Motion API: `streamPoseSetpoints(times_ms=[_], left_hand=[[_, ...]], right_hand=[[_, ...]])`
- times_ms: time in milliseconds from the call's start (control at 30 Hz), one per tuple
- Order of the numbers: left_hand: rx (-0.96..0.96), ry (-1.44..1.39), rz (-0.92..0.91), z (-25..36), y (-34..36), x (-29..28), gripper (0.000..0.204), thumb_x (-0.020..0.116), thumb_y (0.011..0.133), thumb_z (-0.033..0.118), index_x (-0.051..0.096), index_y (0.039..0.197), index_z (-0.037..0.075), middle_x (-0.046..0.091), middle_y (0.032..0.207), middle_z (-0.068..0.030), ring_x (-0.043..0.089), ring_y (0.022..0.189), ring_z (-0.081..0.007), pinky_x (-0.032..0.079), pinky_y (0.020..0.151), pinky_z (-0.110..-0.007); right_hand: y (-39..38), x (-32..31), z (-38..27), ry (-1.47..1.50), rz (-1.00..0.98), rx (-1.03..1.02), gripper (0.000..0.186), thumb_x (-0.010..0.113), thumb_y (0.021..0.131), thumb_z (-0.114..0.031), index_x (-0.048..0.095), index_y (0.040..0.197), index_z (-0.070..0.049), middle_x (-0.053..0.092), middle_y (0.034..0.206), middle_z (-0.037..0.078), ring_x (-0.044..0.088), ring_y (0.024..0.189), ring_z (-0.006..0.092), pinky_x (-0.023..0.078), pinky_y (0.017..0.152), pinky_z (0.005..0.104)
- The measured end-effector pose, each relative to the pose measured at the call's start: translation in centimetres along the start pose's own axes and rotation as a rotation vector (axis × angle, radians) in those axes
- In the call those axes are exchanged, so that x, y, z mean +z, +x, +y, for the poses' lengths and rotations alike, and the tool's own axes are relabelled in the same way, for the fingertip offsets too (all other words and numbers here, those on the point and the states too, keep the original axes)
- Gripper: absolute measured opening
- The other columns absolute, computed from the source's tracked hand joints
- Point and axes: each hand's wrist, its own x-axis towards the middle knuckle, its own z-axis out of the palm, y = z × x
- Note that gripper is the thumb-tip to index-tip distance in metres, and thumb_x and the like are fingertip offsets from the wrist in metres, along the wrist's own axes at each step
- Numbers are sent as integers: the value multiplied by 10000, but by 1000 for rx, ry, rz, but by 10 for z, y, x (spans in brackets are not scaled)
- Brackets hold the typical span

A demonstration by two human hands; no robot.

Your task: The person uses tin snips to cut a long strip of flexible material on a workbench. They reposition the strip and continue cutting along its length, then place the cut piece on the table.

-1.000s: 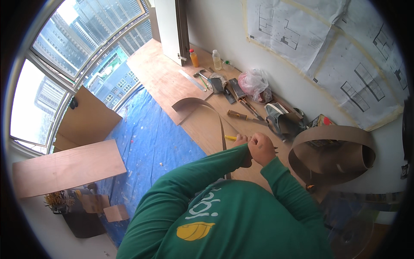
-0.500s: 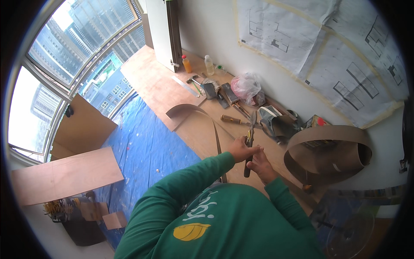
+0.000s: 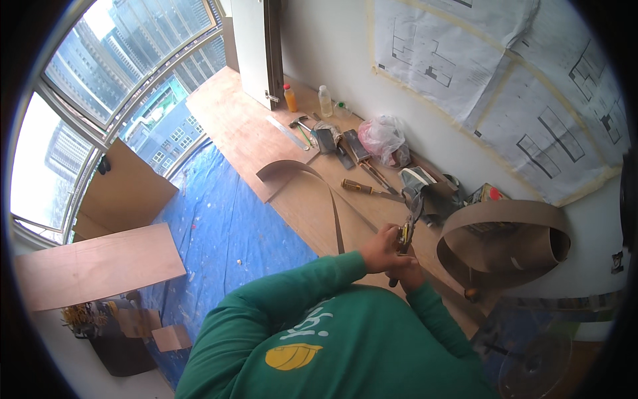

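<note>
My left hand (image 3: pixel 381 250) is closed around a pair of snips (image 3: pixel 408 231) near their yellow-marked middle. The dark blades point away from me, up and to the right. Pressed against it, my right hand (image 3: pixel 407 271) is closed about the handle end, its fingers partly hidden. A brown edging strip (image 3: pixel 290 170) curls on the plywood worktop (image 3: pixel 312 218), and its thin tail runs down beside my left wrist. Just beyond the blades lies a yellow-and-black handled chisel-like tool (image 3: pixel 357 187).
A wide brown coil of edging (image 3: pixel 505 211) stands at the right. Along the wall lie a tool pouch (image 3: pixel 432 194), a plastic bag (image 3: pixel 383 141), a hammer (image 3: pixel 300 122) and bottles (image 3: pixel 290 98). Blue sheeting (image 3: pixel 229 226) covers the floor at left, beside a plywood board (image 3: pixel 100 266).
Both hands and the snips have shifted a little to the right. The snips have turned to point farther right, and my right hand has closed in under the left on the handles.
</note>
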Motion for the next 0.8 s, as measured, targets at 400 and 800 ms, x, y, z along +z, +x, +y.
streamPoseSetpoints(times_ms=[400,800], left_hand=[[-506,-448,423,-227,9,-92,350,661,1024,308,767,1076,-21,785,994,-100,728,973,-199,548,882,-355],[-896,-127,591,-356,146,-190,596,718,957,523,738,821,-57,757,793,-145,746,675,-249,578,578,-401]], right_hand=[[-48,-8,36,-47,284,226,731,699,652,57,584,1368,-41,573,1115,32,560,929,149,529,698,306],[-39,27,-15,-217,480,236,678,697,664,36,586,1328,-52,566,953,25,548,857,138,499,759,298]])
